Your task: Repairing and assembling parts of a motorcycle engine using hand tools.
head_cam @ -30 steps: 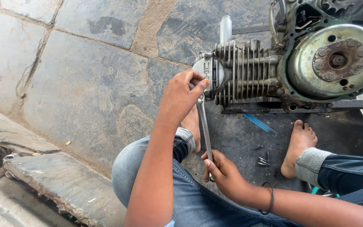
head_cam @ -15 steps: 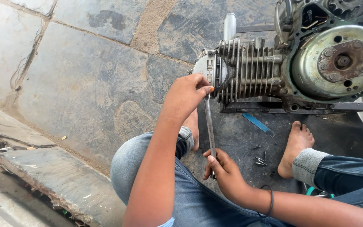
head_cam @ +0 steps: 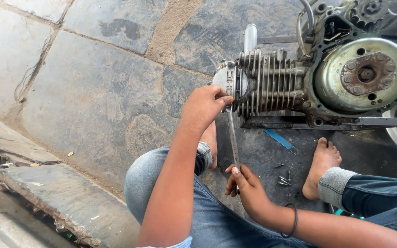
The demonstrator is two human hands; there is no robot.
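At engine point(head_cam: 272, 85): left hand point(head_cam: 204, 106), right hand point(head_cam: 246, 186) grip spanner point(head_cam: 233, 138).

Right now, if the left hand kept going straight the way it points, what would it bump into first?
Probably the engine's finned cylinder head: the left hand already sits against its cover, steadying the wrench there.

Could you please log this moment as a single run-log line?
left hand: steadies wrench head at engine | right hand: grips wrench handle end | engine: on stone floor | loose bolts: beside bare foot
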